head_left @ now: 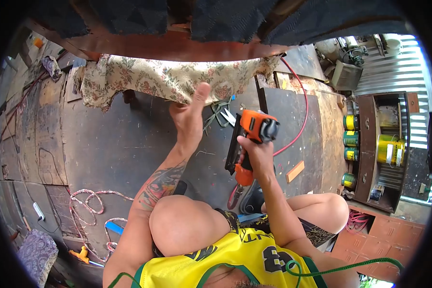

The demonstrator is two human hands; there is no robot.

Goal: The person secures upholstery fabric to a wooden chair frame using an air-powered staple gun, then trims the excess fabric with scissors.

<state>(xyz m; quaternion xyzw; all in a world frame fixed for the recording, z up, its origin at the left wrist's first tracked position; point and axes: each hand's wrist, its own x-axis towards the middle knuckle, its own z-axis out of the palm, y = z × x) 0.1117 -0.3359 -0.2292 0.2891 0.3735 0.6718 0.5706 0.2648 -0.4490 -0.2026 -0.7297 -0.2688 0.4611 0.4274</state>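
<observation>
Floral cream fabric (144,77) hangs along the lower edge of a reddish wooden frame (153,47) at the top of view. My left hand (189,113) is at the fabric's lower edge, thumb pointing up, other fingers curled and partly hidden behind the hand. My right hand (257,151) is wrapped round the handle of an orange and black staple gun (258,126), held upright to the right of my left hand, apart from the fabric. Scissors (228,116) lie on the dark board between my hands.
A red hose (306,103) curves across the floor on the right. A small wood block (295,171) lies near my right arm. Paint cans (351,138) and a brown shelf (366,144) stand at the far right. Coiled rope (87,196) and an orange-handled tool (80,254) are lower left.
</observation>
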